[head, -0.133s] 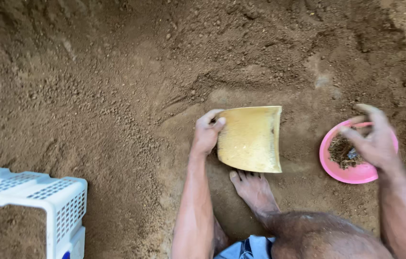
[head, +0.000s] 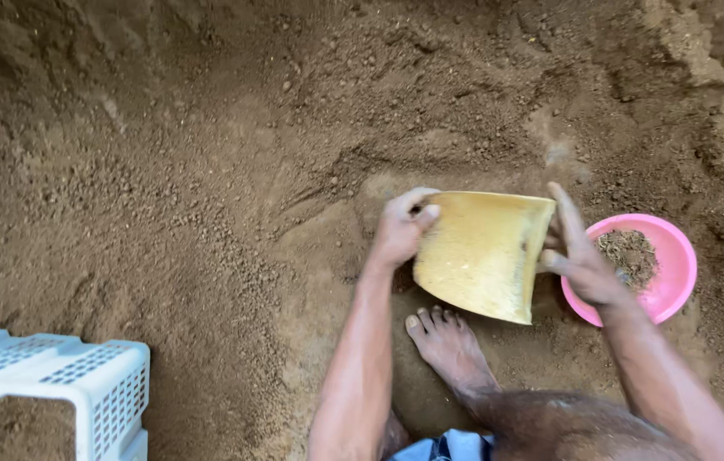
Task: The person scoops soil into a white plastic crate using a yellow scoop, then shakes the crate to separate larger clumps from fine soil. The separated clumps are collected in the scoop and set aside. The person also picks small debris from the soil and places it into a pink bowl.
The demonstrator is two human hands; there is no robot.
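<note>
- One yellow scoop-shaped tray [head: 483, 254] sits tilted over the loose brown soil [head: 208, 171], its wide straight edge to the right and its narrower rounded end to the left, just above the bare foot.
- One left hand [head: 400, 229] grips the tray's left edge: the fingers curl over the rim with the thumb pressed on the tray's inner face, so the hand is closed on it.
- One right hand [head: 582, 256] is at the tray's right edge. Its fingers are stretched out and slightly spread, the index pointing up past the corner; the palm side seems to rest against the tray's rim, though whether it truly grips cannot be told.
- One pink bowl [head: 674, 273] lies on the soil just right of the right hand, partly hidden behind it. It holds a small heap of dark, crumbly bits.
- One bare foot [head: 447, 341] rests on the soil directly below the tray, toes pointing up towards it.
- One white plastic crate [head: 80, 384] with perforated walls stands at the lower left corner, well apart from the hands; it holds soil inside.
- A strip of blue cloth [head: 456, 446] shows at the bottom edge, between the two forearms.
</note>
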